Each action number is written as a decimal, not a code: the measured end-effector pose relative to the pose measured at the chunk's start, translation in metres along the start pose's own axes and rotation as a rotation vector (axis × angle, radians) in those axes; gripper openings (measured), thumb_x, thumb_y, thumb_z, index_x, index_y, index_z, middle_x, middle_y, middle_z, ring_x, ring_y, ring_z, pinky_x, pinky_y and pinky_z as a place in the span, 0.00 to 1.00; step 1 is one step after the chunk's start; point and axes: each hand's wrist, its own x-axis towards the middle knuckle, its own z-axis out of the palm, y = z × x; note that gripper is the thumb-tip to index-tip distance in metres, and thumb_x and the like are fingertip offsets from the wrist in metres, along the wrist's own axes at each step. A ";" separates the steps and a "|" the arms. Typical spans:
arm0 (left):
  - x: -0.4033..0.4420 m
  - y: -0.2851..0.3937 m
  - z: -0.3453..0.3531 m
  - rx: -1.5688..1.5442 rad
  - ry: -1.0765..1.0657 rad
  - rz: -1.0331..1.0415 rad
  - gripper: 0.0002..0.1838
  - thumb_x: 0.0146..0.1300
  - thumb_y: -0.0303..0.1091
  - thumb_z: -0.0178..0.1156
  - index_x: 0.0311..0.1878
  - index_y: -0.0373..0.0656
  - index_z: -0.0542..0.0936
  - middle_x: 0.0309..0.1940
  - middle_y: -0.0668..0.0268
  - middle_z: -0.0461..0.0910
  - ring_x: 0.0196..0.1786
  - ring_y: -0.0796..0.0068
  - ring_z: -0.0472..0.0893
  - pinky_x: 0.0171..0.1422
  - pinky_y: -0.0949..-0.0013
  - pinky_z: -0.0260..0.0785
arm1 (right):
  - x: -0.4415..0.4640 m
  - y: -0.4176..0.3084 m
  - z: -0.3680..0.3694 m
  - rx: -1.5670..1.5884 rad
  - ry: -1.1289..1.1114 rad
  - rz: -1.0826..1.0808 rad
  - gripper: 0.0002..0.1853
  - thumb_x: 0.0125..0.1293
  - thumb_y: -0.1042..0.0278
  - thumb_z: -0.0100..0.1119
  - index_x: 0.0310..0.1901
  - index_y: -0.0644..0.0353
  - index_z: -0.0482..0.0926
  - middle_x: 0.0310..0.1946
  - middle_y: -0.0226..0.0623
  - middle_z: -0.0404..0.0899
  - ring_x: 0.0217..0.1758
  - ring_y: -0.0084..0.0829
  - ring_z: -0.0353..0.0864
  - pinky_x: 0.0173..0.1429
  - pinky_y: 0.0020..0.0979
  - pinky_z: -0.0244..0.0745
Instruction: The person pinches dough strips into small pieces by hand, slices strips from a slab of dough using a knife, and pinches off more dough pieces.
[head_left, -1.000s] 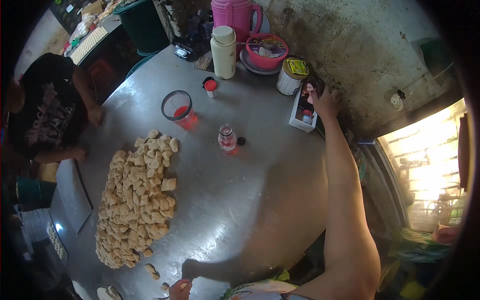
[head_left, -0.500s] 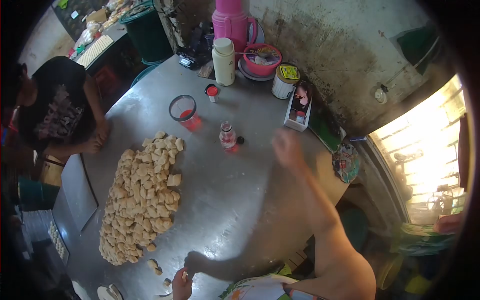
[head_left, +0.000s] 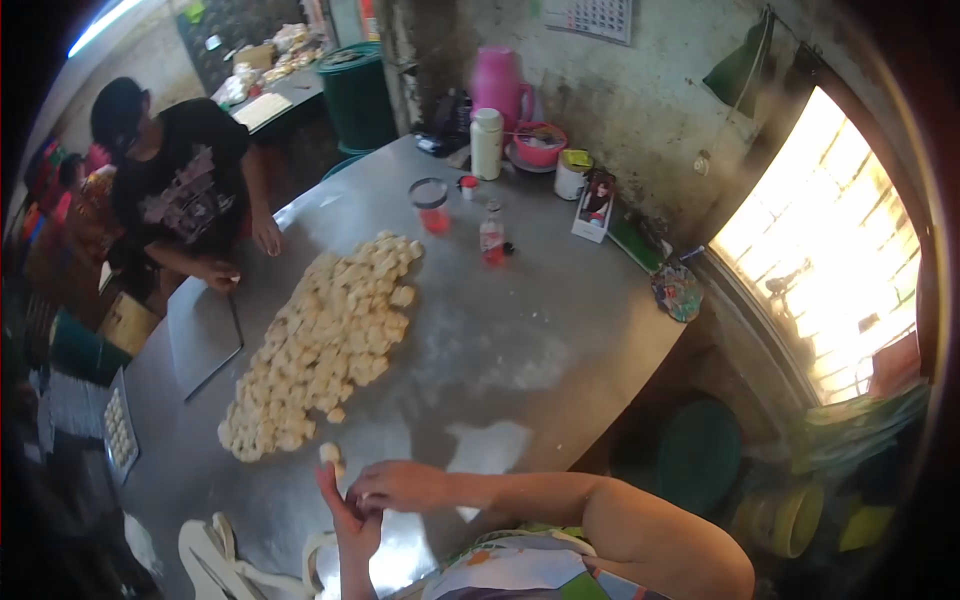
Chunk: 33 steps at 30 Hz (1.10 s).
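My two hands meet low in the middle, over the near edge of the metal table (head_left: 470,385). The left hand (head_left: 352,515) has fingers stretched upward. My right hand (head_left: 400,485) is bent over it, its fingers curled together against the left hand. Whatever lies between them is hidden. Just past the left fingertips lies a single dough piece (head_left: 331,455), with another piece (head_left: 336,414) farther off. Beyond these spreads a large heap of pale dough pieces (head_left: 325,345).
A co-worker (head_left: 190,190) stands across the table by a flat sheet (head_left: 205,335). Farther back are a cup of red liquid (head_left: 433,215), a small bottle (head_left: 492,240), a cream flask (head_left: 487,145) and a pink jug (head_left: 497,80). White strapped objects (head_left: 205,565) are lower left; a tray (head_left: 120,430) stands left.
My right hand has come back from the far right of the table to my left hand. The view has tilted up. The co-worker's hands have moved apart.
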 end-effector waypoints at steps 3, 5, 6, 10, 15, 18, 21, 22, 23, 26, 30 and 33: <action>-0.029 -0.039 -0.052 -0.106 -0.113 -0.051 0.44 0.65 0.18 0.58 0.80 0.48 0.50 0.63 0.60 0.76 0.58 0.69 0.78 0.56 0.68 0.75 | 0.007 -0.007 0.044 -0.060 0.204 -0.197 0.11 0.64 0.65 0.62 0.46 0.58 0.81 0.43 0.43 0.79 0.47 0.47 0.81 0.52 0.42 0.78; -0.036 -0.085 -0.102 0.444 -0.338 -0.123 0.30 0.67 0.23 0.59 0.72 0.43 0.67 0.51 0.60 0.83 0.51 0.73 0.81 0.53 0.67 0.75 | 0.009 -0.013 0.071 -0.201 0.237 -0.130 0.11 0.62 0.66 0.64 0.45 0.57 0.82 0.41 0.42 0.79 0.46 0.47 0.81 0.51 0.41 0.78; -0.045 -0.064 -0.104 0.438 -0.292 -0.125 0.30 0.67 0.23 0.59 0.72 0.43 0.67 0.51 0.60 0.83 0.51 0.73 0.81 0.53 0.67 0.75 | 0.011 -0.021 0.080 -0.285 0.223 -0.056 0.10 0.62 0.66 0.64 0.44 0.57 0.82 0.40 0.42 0.80 0.46 0.47 0.81 0.51 0.41 0.78; -0.057 0.005 -0.106 0.416 -0.138 -0.053 0.15 0.67 0.28 0.60 0.56 0.39 0.79 0.39 0.54 0.85 0.44 0.64 0.85 0.50 0.64 0.76 | 0.018 -0.058 0.107 -0.398 0.230 -0.144 0.11 0.61 0.64 0.65 0.44 0.57 0.82 0.40 0.42 0.80 0.48 0.47 0.81 0.50 0.40 0.77; -0.081 -0.010 -0.111 0.461 -0.108 0.020 0.12 0.63 0.27 0.60 0.50 0.39 0.81 0.37 0.51 0.84 0.41 0.49 0.85 0.47 0.58 0.76 | 0.020 -0.072 0.143 -0.417 0.377 -0.107 0.10 0.59 0.62 0.66 0.39 0.57 0.81 0.38 0.44 0.82 0.42 0.49 0.82 0.44 0.43 0.78; -0.099 -0.021 -0.103 0.615 -0.126 0.014 0.13 0.60 0.25 0.60 0.50 0.39 0.82 0.38 0.51 0.84 0.42 0.47 0.84 0.49 0.55 0.76 | 0.017 -0.033 0.164 -0.470 0.475 0.036 0.12 0.57 0.59 0.68 0.36 0.57 0.80 0.36 0.46 0.83 0.38 0.52 0.83 0.40 0.47 0.78; -0.112 0.000 -0.103 0.650 -0.235 0.032 0.17 0.58 0.24 0.59 0.52 0.41 0.83 0.41 0.53 0.85 0.46 0.48 0.82 0.53 0.53 0.75 | 0.011 -0.008 0.139 -0.677 0.181 0.341 0.16 0.57 0.55 0.68 0.38 0.59 0.80 0.39 0.48 0.83 0.40 0.53 0.83 0.42 0.48 0.77; -0.119 0.012 -0.100 0.547 -0.290 0.170 0.18 0.58 0.24 0.59 0.53 0.41 0.83 0.42 0.54 0.85 0.48 0.48 0.82 0.55 0.53 0.74 | 0.003 0.006 0.135 -0.674 0.175 0.321 0.16 0.57 0.55 0.68 0.38 0.59 0.80 0.39 0.48 0.83 0.40 0.53 0.83 0.42 0.48 0.77; -0.127 0.019 -0.097 0.441 -0.340 0.302 0.20 0.58 0.24 0.59 0.55 0.41 0.83 0.43 0.54 0.84 0.51 0.49 0.81 0.57 0.52 0.73 | -0.014 0.032 0.140 -0.701 0.218 0.261 0.16 0.58 0.56 0.68 0.40 0.59 0.81 0.39 0.47 0.83 0.42 0.52 0.83 0.43 0.47 0.77; -0.110 -0.019 -0.114 0.537 -0.035 0.146 0.23 0.57 0.23 0.59 0.58 0.42 0.81 0.46 0.51 0.85 0.54 0.51 0.81 0.60 0.55 0.72 | 0.003 0.033 0.129 -0.760 0.291 0.056 0.17 0.59 0.58 0.68 0.46 0.58 0.83 0.40 0.47 0.82 0.45 0.50 0.82 0.47 0.44 0.78; -0.086 -0.007 -0.098 0.545 0.232 0.385 0.22 0.58 0.21 0.57 0.58 0.42 0.81 0.43 0.53 0.84 0.52 0.52 0.82 0.57 0.55 0.73 | 0.024 -0.052 0.127 -0.287 0.083 -0.071 0.19 0.60 0.55 0.68 0.46 0.60 0.81 0.42 0.46 0.81 0.46 0.49 0.82 0.48 0.42 0.77; -0.099 -0.006 -0.091 0.466 0.245 0.313 0.21 0.60 0.20 0.56 0.57 0.41 0.82 0.40 0.55 0.85 0.48 0.53 0.83 0.53 0.55 0.74 | 0.015 -0.054 0.132 -0.086 0.039 -0.243 0.19 0.61 0.52 0.67 0.43 0.61 0.79 0.39 0.46 0.81 0.44 0.50 0.82 0.46 0.43 0.76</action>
